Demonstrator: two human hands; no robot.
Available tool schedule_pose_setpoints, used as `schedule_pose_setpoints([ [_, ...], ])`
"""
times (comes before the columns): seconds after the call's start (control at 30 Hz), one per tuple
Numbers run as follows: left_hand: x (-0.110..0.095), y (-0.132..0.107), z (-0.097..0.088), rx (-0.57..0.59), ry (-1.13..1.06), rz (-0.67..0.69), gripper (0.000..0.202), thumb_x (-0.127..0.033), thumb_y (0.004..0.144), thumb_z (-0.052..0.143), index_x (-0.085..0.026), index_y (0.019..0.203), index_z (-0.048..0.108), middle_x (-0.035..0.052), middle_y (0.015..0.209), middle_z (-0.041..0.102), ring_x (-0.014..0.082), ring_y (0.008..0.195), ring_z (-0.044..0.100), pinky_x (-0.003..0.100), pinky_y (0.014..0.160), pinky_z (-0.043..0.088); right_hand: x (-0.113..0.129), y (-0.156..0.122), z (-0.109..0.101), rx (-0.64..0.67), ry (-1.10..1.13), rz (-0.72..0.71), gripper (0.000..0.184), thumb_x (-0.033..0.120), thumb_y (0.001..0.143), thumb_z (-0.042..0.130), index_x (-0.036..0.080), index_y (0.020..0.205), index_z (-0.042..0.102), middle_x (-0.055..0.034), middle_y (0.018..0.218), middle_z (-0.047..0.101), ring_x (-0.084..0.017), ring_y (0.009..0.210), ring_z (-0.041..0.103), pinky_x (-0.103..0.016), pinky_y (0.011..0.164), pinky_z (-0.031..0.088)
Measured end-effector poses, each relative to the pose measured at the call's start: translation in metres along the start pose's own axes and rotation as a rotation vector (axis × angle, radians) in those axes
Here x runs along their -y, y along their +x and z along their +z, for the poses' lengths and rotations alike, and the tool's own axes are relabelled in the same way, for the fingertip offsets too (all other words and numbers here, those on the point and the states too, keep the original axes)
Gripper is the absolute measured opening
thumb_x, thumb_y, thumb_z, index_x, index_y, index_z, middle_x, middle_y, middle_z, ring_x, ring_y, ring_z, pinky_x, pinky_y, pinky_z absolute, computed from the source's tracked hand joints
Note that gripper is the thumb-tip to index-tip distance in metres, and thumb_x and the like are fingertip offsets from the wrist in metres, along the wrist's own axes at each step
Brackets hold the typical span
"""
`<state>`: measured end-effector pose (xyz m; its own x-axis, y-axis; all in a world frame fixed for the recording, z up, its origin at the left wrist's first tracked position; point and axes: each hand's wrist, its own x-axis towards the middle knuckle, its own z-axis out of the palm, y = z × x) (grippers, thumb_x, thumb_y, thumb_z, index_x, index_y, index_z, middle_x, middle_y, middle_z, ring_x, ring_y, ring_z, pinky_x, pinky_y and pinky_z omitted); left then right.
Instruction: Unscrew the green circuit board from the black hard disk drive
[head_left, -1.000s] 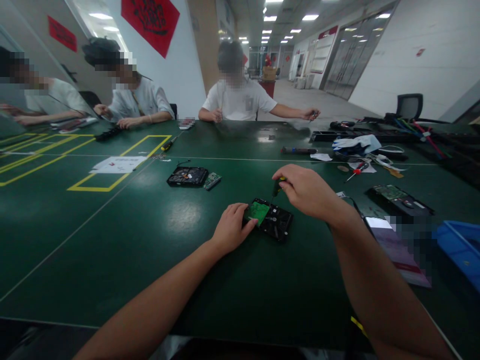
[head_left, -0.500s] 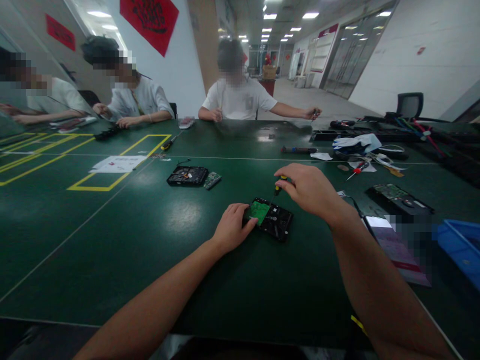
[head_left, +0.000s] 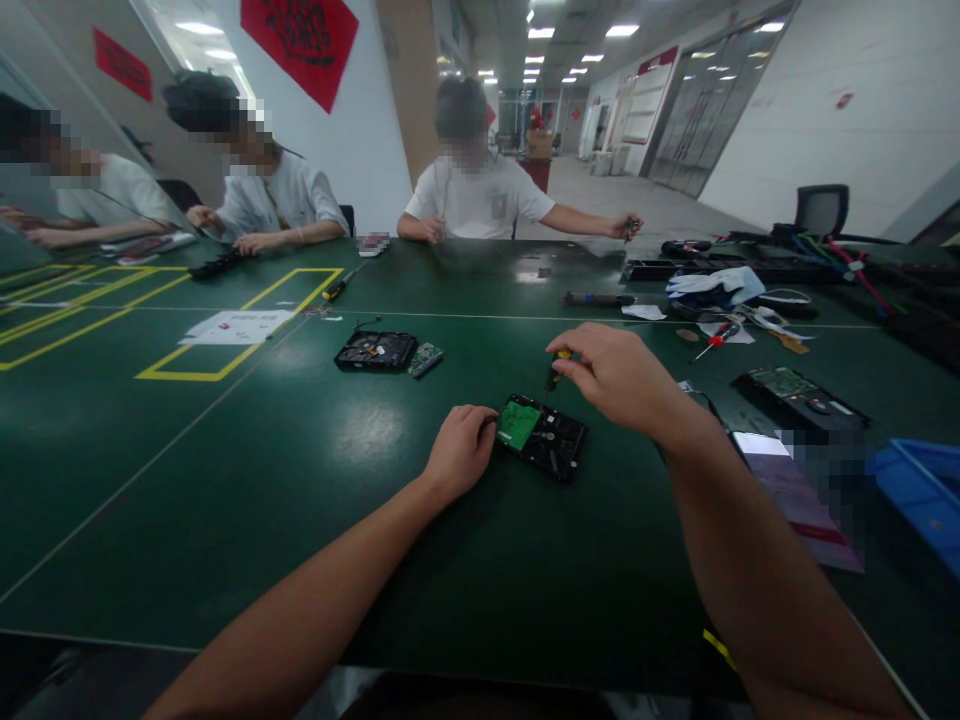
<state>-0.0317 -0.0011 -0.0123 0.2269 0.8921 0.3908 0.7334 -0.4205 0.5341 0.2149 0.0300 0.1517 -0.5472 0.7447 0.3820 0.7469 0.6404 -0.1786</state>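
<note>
Work piece: black rectangular hard drive, lying flat on the dark green table, near centre, between both hands; green circuit board faces up on its left part.
Left hand: fingers curled around the drive's left edge, gripping it.
Right hand: fingertips pinched shut on a yellow-and-black-handled screwdriver, held nearly upright, tip down at the drive's far edge.
Container: blue plastic bin, near right edge of the table; contents cannot be told from this angle.
Other units: opened black drive far left of the work piece, with a loose small green board just beside it; another dark drive to the right.
Far side: person in a white T-shirt, seated, both arms on the table.
</note>
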Motion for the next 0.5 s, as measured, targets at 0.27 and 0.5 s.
schedule_pose_setpoints([
  [0.27,-0.0007,-0.0007,-0.0001,-0.006,-0.005,0.006,0.021,-0.019,0.102,0.055,-0.021,0.116,0.070,0.0077,0.112,0.073,0.0262,0.108,0.065,0.045,0.100,0.057,0.0000,-0.0007,-0.0004,-0.009,-0.133,0.129,0.025,0.044,0.099,0.066,0.021,0.096,0.074,-0.0094,0.094,0.076,-0.026,0.084,0.069,-0.038,0.075,0.048],
  [0.5,0.0031,-0.0006,0.0025,-0.016,0.009,-0.004,0.028,-0.014,0.105,0.045,-0.019,0.117,0.070,0.0084,0.112,0.073,0.0247,0.107,0.066,0.043,0.098,0.057,-0.0008,-0.0017,-0.0010,0.013,0.070,-0.039,0.032,0.014,0.098,0.055,0.020,0.121,0.077,-0.0097,0.126,0.078,-0.027,0.117,0.071,-0.041,0.104,0.051],
])
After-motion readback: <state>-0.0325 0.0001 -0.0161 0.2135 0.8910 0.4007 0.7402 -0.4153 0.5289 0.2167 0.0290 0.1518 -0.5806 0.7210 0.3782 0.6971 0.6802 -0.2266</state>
